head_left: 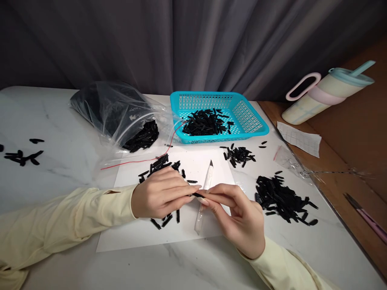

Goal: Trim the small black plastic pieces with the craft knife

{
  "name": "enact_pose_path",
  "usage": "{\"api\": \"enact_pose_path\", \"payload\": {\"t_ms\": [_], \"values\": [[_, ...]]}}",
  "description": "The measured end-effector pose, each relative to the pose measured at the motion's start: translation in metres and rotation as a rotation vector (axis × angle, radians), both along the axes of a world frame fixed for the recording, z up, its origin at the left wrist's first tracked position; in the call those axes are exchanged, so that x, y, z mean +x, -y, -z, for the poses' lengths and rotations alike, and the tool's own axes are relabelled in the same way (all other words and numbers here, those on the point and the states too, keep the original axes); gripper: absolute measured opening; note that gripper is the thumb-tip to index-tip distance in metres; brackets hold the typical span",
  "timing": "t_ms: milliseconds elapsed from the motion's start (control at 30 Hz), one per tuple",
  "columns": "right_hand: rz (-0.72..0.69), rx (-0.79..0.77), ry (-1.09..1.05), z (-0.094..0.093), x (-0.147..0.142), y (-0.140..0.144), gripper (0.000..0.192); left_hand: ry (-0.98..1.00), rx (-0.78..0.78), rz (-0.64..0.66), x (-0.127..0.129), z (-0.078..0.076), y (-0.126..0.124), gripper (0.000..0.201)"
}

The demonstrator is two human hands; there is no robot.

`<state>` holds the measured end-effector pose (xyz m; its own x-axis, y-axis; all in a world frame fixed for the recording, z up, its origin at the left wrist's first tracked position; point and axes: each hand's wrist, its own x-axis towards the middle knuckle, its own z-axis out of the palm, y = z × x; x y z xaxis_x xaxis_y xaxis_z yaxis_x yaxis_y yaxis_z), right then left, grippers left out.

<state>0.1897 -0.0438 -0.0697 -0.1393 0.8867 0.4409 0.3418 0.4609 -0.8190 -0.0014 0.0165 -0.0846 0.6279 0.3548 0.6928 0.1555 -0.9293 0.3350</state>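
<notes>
Between the fingertips of both hands, over a white paper sheet (117, 229), is a small black elongated piece (198, 195). My left hand (165, 191) pinches its left end, the fingers mostly covering it. The thumb and forefinger of my right hand (238, 213) close on the right end. Under the fingertips lies a white-wrapped tool with a dark pointed tip, like a craft knife (208, 175). A loose pile of similar black pieces (161, 163) spreads on the paper behind and below my left hand, partly hidden by it.
A turquoise basket (263, 125) holds many black pieces. Left of it sits an open clear zip bag (121, 108) with a red strip (133, 162). More pieces pile at right (284, 199) and far left (24, 157). A tumbler (325, 96) and tweezers (367, 217) are at the right.
</notes>
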Motion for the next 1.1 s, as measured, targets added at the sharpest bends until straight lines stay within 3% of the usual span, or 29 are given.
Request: {"api": "enact_pose_path", "payload": {"t_ms": [167, 400, 500, 633, 767, 900, 1100], "values": [[0.022, 0.171, 0.115, -0.001, 0.000, 0.001, 0.031, -0.021, -0.302, -0.065, 0.003, -0.013, 0.006, 0.012], [-0.033, 0.166, 0.104, -0.004, -0.001, 0.006, 0.037, -0.122, -0.861, -0.060, 0.008, -0.030, 0.018, 0.023], [-0.064, -0.010, -0.002, -0.005, 0.000, 0.005, 0.030, -0.122, -1.048, -0.079, 0.010, -0.032, 0.020, 0.024], [-0.179, -0.457, -0.352, -0.009, -0.001, -0.001, 0.016, -0.073, -1.202, -0.090, 0.011, -0.037, 0.021, 0.023], [-0.296, -0.730, -0.638, -0.010, -0.002, -0.005, 0.022, -0.019, -1.394, -0.035, 0.012, -0.042, 0.023, 0.027], [-0.356, -0.871, -0.759, -0.009, -0.004, -0.007, 0.023, 0.029, -1.573, 0.034, 0.012, -0.046, 0.023, 0.031], [-0.414, -0.932, -0.838, -0.007, -0.008, -0.009, 0.022, 0.142, -1.868, 0.082, 0.012, -0.048, 0.024, 0.028]]}}
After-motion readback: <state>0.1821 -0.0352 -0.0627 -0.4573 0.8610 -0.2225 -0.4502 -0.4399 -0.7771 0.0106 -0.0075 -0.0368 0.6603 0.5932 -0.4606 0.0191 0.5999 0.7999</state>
